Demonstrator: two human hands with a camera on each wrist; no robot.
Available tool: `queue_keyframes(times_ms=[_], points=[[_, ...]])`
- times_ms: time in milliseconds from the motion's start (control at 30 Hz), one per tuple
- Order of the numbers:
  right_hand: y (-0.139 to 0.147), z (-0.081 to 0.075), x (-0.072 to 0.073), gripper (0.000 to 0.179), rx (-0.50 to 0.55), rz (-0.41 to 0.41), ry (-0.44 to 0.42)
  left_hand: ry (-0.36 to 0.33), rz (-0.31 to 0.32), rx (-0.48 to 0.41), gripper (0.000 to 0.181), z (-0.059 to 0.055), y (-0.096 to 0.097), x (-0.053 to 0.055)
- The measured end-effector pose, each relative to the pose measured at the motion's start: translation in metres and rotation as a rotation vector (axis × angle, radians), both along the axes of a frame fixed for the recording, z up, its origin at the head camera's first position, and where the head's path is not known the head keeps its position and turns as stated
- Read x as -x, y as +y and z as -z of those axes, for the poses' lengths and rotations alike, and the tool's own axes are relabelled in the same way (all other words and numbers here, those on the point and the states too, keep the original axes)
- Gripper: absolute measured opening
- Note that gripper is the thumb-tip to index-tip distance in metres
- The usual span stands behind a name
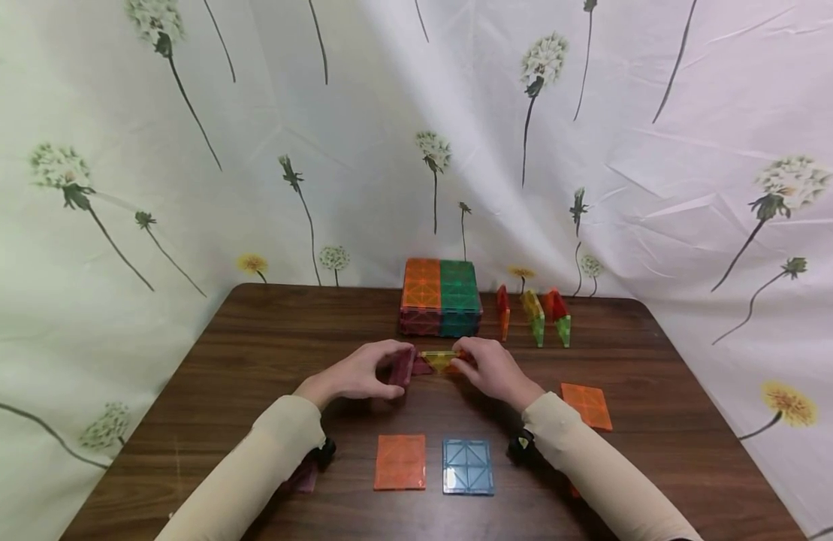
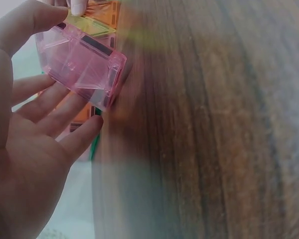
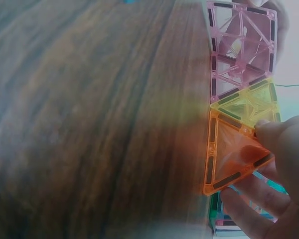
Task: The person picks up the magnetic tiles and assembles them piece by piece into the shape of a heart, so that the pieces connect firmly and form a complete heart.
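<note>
My left hand (image 1: 358, 372) grips a pink see-through magnetic square tile (image 2: 79, 59) that stands on edge, thumb at its upper edge and fingers along the other side. In a row to its right come a pink triangle tile (image 1: 422, 366), a yellow triangle tile (image 3: 249, 102) and an orange triangle tile (image 3: 234, 149), all upright and edge to edge. With its thumb near where the yellow and orange tiles join, my right hand (image 1: 493, 370) pinches the orange triangle, fingers behind it.
Behind the hands stands a block of stacked orange and green tiles (image 1: 441, 285). Small folded tile pieces (image 1: 536, 319) stand to its right. Nearer me lie an orange square (image 1: 399, 462) and a blue square (image 1: 468, 466); another orange square (image 1: 587, 406) lies by the right forearm.
</note>
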State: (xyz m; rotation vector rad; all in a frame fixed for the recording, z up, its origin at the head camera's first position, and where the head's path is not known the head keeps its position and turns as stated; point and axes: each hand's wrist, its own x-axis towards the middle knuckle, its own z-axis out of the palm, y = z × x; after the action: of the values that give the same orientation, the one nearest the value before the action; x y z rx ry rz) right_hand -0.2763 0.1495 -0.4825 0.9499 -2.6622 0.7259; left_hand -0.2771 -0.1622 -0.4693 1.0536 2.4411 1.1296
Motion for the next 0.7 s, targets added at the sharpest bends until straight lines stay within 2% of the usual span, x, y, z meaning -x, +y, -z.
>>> queue_keyframes(times_ms=[300,567,700], points=[[0.0,0.0,0.0,0.008,0.021,0.006,-0.007,0.04,0.006,0.0,0.077,0.003,0.006,-0.001],[0.0,0.0,-0.001,0.012,0.015,-0.007,0.022,0.087,0.0,0.025,0.086,0.007,0.011,0.002],[0.001,0.002,0.001,0.013,0.027,0.008,0.045,0.073,-0.024,0.011,0.085,0.007,0.014,0.006]])
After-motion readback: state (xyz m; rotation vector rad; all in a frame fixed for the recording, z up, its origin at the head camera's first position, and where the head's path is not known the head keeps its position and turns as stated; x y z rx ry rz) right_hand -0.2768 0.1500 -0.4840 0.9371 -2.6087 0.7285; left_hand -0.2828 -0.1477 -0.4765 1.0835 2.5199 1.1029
